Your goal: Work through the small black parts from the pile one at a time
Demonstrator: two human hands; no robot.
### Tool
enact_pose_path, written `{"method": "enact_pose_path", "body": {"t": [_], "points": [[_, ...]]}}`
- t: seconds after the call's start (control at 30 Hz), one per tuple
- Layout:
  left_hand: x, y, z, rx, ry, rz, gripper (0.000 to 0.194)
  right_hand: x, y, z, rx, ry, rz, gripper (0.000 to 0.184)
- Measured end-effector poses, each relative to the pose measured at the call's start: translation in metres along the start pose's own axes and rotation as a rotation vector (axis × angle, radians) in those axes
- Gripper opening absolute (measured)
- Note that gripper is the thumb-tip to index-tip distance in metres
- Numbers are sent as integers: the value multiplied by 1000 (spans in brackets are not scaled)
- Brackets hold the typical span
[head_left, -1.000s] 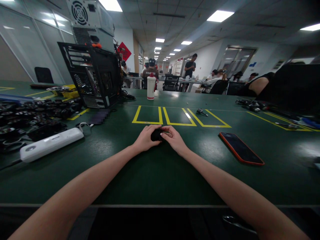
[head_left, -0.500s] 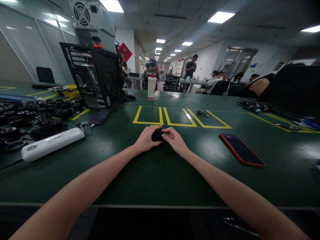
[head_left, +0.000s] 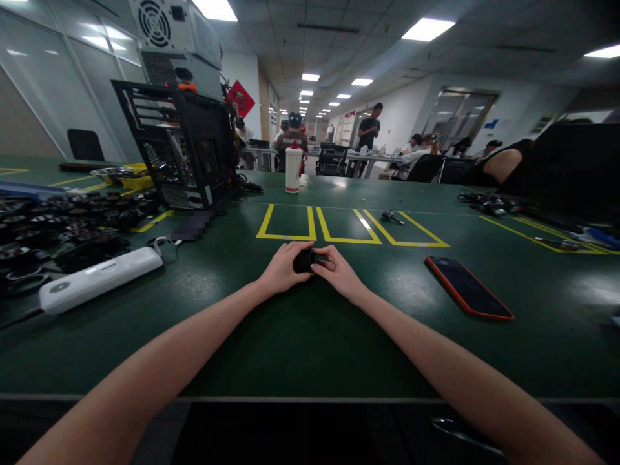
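A small black rounded part (head_left: 303, 260) is held between my two hands, just above or on the green table (head_left: 310, 342). Its exact kind cannot be made out. My left hand (head_left: 283, 268) curls around its left side, thumb below and fingers over the top. The fingertips of my right hand (head_left: 335, 271) pinch its right edge. Just beyond my hands are yellow tape outlines (head_left: 285, 237), and a small dark metal piece (head_left: 391, 217) lies inside the rightmost of the three.
To the right lies a phone (head_left: 469, 287) with an orange edge. On the left are a white power strip (head_left: 101, 279) and a heap of black parts (head_left: 62, 223). An open computer case (head_left: 188, 148) and a white bottle (head_left: 292, 171) stand farther back. People sit and stand beyond.
My left hand keeps its grip on the black part. The fingers of my right hand shift slightly at its right edge. The view bobs a little; the other things stay put.
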State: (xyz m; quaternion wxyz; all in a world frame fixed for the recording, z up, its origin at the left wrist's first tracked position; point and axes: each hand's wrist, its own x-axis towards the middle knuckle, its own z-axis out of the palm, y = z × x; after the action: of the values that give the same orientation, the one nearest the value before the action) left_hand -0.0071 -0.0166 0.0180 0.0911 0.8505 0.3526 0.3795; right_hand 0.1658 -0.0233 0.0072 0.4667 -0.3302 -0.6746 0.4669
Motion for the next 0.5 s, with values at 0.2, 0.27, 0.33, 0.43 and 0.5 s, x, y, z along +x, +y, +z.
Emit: {"method": "enact_pose_path", "body": {"t": [0.2, 0.27, 0.33, 0.43, 0.5], "points": [[1, 0, 1, 0, 10, 28, 58, 7, 2, 2, -57, 91, -50, 17], [1, -1, 1, 3, 13, 29, 58, 7, 2, 1, -69, 106, -35, 24], [0, -1, 1, 4, 13, 27, 58, 7, 2, 0, -66, 92, -7, 29], [0, -1, 0, 3, 10, 16, 58, 4, 1, -1, -38, 34, 4, 28], [-1, -1, 0, 1, 7, 6, 58, 2, 0, -2, -12, 5, -4, 28]]}}
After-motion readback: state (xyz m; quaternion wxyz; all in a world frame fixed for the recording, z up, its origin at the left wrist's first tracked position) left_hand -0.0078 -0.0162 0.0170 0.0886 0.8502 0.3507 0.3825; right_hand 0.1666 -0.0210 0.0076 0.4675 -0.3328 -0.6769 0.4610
